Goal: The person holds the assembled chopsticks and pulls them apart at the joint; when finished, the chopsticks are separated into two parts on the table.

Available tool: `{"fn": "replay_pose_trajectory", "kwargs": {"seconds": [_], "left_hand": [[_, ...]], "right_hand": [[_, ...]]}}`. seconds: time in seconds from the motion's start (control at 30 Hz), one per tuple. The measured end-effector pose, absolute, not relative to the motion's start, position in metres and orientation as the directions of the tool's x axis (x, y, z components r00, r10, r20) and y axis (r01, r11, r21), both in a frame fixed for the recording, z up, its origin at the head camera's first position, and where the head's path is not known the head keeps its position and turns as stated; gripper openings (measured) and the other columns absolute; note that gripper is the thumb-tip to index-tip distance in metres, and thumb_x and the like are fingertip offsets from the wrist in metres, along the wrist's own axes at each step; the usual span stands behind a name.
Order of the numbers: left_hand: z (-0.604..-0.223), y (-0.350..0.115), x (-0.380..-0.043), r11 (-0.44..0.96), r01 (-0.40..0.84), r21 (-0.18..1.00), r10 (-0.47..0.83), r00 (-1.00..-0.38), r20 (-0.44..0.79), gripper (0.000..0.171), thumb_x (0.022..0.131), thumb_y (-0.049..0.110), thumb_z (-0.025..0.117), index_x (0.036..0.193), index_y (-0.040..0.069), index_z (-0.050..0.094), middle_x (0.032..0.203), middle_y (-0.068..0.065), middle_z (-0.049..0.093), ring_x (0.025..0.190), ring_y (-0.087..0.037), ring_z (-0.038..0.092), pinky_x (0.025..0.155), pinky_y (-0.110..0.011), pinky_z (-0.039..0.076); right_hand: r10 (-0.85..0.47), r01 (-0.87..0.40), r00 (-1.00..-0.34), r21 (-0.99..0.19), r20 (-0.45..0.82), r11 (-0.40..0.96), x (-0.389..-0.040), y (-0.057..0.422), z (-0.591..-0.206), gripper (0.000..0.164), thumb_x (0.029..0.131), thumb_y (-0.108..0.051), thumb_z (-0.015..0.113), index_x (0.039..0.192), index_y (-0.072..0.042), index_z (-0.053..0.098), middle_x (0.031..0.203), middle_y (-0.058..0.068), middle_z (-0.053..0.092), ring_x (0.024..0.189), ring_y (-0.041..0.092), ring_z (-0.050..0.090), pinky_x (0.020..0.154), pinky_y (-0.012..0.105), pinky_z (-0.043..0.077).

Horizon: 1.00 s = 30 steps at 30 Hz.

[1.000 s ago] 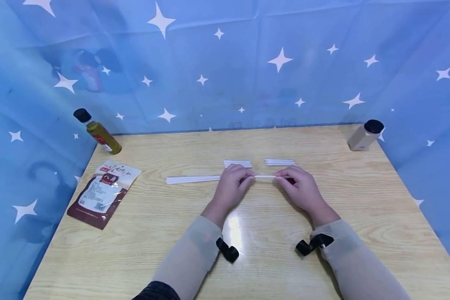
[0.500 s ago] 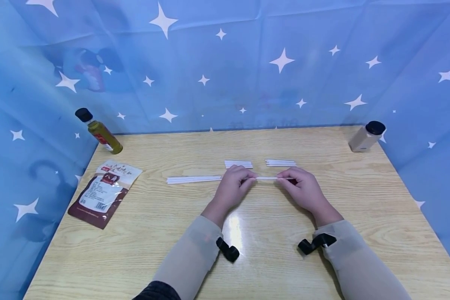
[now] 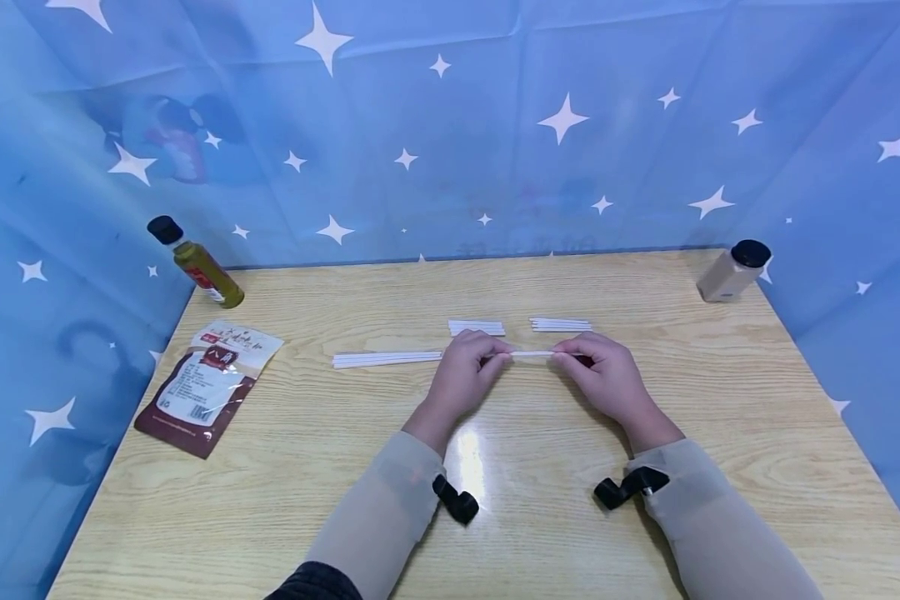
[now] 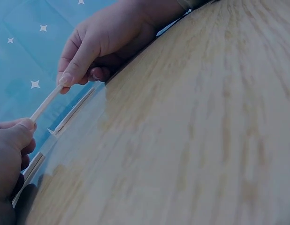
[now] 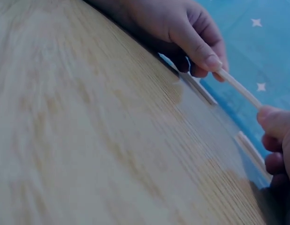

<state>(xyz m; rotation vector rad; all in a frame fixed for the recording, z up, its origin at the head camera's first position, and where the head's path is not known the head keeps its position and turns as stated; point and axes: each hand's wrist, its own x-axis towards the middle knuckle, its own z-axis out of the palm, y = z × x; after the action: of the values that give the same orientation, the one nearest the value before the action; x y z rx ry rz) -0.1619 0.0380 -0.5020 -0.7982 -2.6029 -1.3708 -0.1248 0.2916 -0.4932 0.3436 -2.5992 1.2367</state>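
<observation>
Between my hands a thin white stick (image 3: pixel 531 353) is held level, raised just off the table. My left hand (image 3: pixel 461 375) pinches one end between thumb and fingers, and my right hand (image 3: pixel 607 379) pinches the other. Both wrist views show the stick (image 4: pixel 45 104) straight, with its ends hidden in the fingers. Some longer white sticks (image 3: pixel 386 359) lie left of my left hand, their right ends hidden behind it. Beyond the hands are two neat groups of short white sticks, a left group (image 3: pixel 476 327) and a right group (image 3: pixel 560 325).
An olive-green bottle (image 3: pixel 208 273) with a black cap stands at the back left of the wooden table (image 3: pixel 307 500). Nearer lies a brown and white packet (image 3: pixel 208 387). At the back right is a black-lidded jar (image 3: pixel 732 272). A blue star-patterned curtain (image 3: pixel 450 125) surrounds the table.
</observation>
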Motion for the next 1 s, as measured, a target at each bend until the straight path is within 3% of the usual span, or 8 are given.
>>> {"fn": "replay_pose_trajectory", "kwargs": {"seconds": [0.47,1.0], "left_hand": [[-0.5004,0.0374,-0.1633,0.481,0.452,0.751,0.401,-0.875,0.27,0.012,0.102,0.021,0.076,0.109,0.015,0.083,0.101,0.004,0.078,0.095,-0.014,0.062,0.087,-0.033,0.05],[-0.4974,0.0332,-0.1649,0.42,0.471,0.776,0.446,-0.852,0.276,0.01,0.101,0.016,0.077,0.106,0.01,0.083,0.099,0.002,0.077,0.09,-0.014,0.062,0.087,-0.034,0.05]], "right_hand": [[-0.128,-0.322,-0.941,-0.719,0.312,0.616,-0.1258,0.292,-0.4898,0.006,0.099,-0.013,0.079,0.102,-0.011,0.084,0.094,-0.002,0.074,0.08,0.013,0.06,0.069,0.022,0.046],[-0.162,-0.295,-0.955,-0.731,0.249,0.615,-0.1268,0.2985,-0.4901,0.01,0.101,-0.018,0.077,0.107,-0.016,0.085,0.098,-0.003,0.074,0.08,0.013,0.061,0.07,0.026,0.047]]}}
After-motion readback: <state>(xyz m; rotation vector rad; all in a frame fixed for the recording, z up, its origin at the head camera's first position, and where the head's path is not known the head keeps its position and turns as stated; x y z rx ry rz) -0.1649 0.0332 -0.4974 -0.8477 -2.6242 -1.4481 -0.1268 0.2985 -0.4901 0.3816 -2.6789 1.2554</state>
